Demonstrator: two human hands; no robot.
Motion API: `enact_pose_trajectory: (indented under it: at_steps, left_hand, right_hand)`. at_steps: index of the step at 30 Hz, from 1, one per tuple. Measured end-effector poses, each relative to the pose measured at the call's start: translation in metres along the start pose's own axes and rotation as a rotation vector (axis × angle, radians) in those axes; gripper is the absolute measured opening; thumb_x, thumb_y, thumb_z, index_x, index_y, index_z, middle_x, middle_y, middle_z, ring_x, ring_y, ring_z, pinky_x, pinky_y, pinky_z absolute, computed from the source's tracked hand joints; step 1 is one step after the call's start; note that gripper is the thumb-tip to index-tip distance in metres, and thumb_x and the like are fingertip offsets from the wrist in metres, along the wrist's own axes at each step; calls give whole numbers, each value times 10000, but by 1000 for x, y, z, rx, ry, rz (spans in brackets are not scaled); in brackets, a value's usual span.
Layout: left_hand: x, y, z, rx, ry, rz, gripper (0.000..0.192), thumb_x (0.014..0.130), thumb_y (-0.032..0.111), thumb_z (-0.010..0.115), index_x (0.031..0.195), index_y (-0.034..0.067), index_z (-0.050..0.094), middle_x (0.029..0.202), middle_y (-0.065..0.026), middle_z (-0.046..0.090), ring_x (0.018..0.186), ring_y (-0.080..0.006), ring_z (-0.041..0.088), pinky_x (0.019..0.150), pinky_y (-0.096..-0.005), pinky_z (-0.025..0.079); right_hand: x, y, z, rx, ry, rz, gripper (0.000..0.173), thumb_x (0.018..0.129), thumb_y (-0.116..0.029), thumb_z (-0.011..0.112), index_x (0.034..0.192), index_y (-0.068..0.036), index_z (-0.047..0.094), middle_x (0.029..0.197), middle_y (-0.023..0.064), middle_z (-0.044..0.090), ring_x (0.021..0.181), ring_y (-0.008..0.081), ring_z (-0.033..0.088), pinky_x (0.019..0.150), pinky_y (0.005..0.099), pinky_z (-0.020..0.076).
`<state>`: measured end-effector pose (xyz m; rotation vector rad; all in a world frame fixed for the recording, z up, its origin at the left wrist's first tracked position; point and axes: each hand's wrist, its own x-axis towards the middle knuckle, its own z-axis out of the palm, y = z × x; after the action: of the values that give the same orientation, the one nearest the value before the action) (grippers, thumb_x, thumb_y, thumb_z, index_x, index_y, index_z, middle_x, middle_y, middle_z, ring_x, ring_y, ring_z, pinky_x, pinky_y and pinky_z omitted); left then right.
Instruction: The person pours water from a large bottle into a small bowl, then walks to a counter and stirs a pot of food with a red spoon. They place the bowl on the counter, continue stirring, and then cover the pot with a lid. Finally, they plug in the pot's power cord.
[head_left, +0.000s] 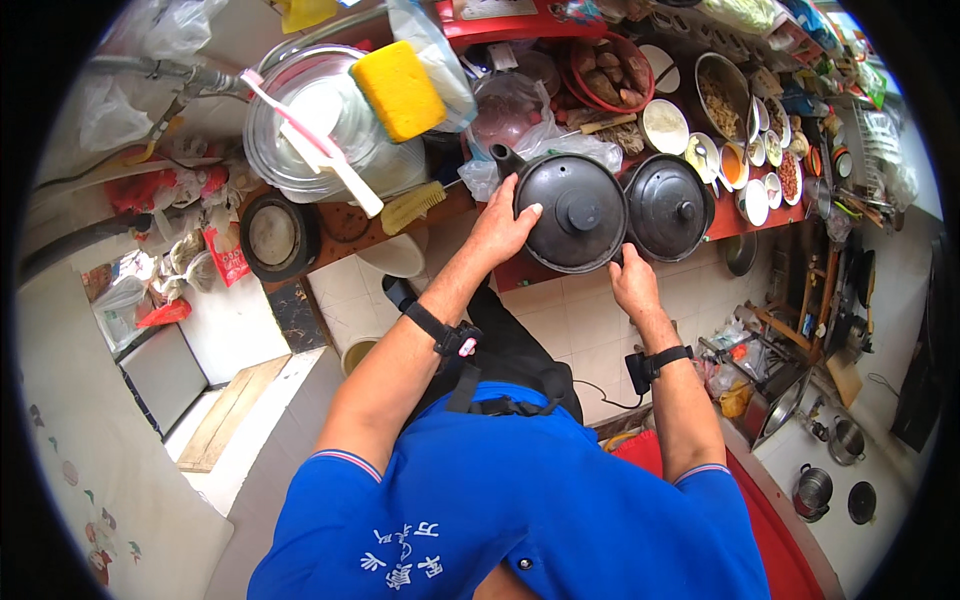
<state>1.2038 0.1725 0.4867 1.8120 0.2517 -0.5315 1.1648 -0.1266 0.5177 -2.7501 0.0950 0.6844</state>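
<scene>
A black lidded clay pot with a spout (574, 214) is between my two hands, above the near edge of the red table (525, 271). My left hand (504, 225) grips its left side below the spout, with the thumb at the lid's rim. Around the pot's short handle, at its lower right, my right hand (636, 279) is closed. The lid with its round knob sits on the pot. Right beside it stands a second black lidded pot (667, 208). Whether the held pot touches the table cannot be seen.
Bowls of ingredients (733, 163) crowd the table's right side. Behind lie a red basket of tubers (613, 71) and a plastic bag (577, 150). Leftward are a glass basin (315, 120), a yellow sponge (399, 90) and a brush (412, 208). A wooden rack (806, 315) stands right.
</scene>
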Motion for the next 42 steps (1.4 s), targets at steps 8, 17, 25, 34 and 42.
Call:
enact_pose_trajectory:
  at_steps: [8,17,25,34,42]
  left_hand:
    - [18,13,0,54,72,1,857,987,391,641,1662,31,256,1633,-283,396,1498,-400,441,1228,-444,374]
    - [26,5,2,25,93,-13,873,976,402,685,1651,13,291,1612,-310,426,1485,-414,459,1222,-443,379]
    - [41,-16,0,12,70,70,821,1031,416,588,1669,16,260,1667,-297,360,1550,-385,375,1262,-422,308]
    - [-34,-52,11,-81,59,-49,831,1046,460,620,1631,-36,299,1571,-298,501,1453,-367,519,1196,-433,409]
    - [-129,-114,19,-1,-340,-236,624,1071,325,626,1530,-61,455,1190,-98,709,990,-146,667,866,-304,556]
  right_hand:
    - [16,-3,1,70,71,-55,274,961,-207,710,1081,-25,543,926,284,715,942,535,673,819,614,531]
    - [23,-10,4,17,79,35,273,954,-217,674,1074,1,563,946,287,727,934,502,712,845,597,559]
    - [23,-18,8,17,114,109,279,967,-228,678,1069,6,566,980,302,735,991,490,724,878,584,569]
    - [0,-25,11,93,186,182,595,992,-313,692,1403,20,421,1070,314,736,1036,482,721,924,561,573]
    - [-124,55,82,384,193,318,576,997,-262,657,1474,4,475,1140,311,733,1075,500,705,961,558,553]
